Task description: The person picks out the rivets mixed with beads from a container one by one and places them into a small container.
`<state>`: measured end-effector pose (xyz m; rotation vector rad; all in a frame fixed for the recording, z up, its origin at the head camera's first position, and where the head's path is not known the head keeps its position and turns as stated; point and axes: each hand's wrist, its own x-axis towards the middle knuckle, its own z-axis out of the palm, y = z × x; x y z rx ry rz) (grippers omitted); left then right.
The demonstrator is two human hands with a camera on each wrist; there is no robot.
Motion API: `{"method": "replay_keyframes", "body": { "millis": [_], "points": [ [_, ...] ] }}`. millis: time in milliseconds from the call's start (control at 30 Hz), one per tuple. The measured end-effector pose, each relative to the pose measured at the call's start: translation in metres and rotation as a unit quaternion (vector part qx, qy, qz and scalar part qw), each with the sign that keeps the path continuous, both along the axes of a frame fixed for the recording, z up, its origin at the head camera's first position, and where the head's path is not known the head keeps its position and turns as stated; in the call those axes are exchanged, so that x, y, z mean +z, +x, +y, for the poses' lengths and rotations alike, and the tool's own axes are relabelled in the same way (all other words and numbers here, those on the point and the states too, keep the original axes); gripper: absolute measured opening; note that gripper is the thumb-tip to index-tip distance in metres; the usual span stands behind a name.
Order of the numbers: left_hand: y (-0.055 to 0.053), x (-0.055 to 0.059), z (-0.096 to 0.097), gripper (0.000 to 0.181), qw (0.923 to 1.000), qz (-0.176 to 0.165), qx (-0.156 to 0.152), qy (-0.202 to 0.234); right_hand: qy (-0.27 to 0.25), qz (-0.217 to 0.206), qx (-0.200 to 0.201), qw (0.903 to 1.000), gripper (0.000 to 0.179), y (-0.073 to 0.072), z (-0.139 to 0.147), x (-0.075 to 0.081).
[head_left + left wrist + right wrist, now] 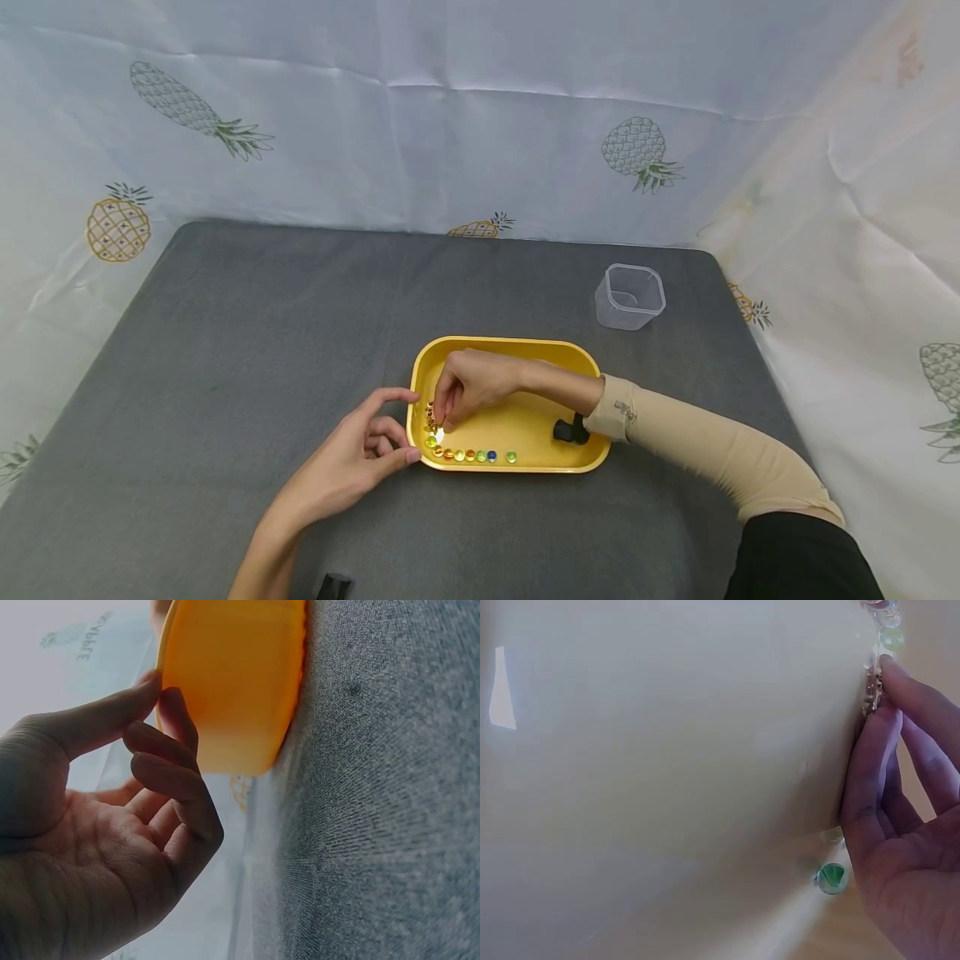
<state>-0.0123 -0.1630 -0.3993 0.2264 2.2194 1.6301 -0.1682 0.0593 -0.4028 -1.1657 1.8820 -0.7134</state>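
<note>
A shallow yellow tray (540, 460) lies on the table. My left hand (347, 454) holds its left end, thumb at the near corner and index finger at the rim farther back. Inside the tray, my right hand (476, 387) reaches down at the left end, thumb and fingertips brought together at a small shiny gold-brown piece (430, 414); its exact kind I cannot tell. Glass marbles (460, 455) in green, amber and blue lie in a row along the near wall. In the right wrist view, a green-swirled marble (832, 878) sits below the hand.
A clear plastic container (630, 298) stands at the back right of the grey-covered table (262, 333). White pineapple-print cloth (450, 150) hangs behind and to the right. A black strap end (333, 586) shows near the left forearm.
</note>
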Motion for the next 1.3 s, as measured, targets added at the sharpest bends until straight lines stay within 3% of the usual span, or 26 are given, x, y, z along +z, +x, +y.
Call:
{"method": "replay_keyframes", "body": {
  "millis": [400, 633, 1300],
  "points": [
    [0.000, -0.001, 0.000, 0.064, 1.0000, 0.007, 0.000, 0.003, -0.008, -0.017, 0.017, 0.9997, 0.007, -0.003, 0.004, 0.005],
    [-0.001, 0.000, 0.000, 0.064, 1.0000, 0.002, -0.002, 0.001, -0.025, -0.030, 0.006, 0.9992, 0.006, -0.005, 0.007, 0.012],
    [0.000, -0.002, -0.001, 0.064, 1.0000, -0.002, 0.003, 0.001, -0.066, 0.001, -0.024, 0.9975, 0.013, -0.008, 0.023, 0.043]
  ]
}}
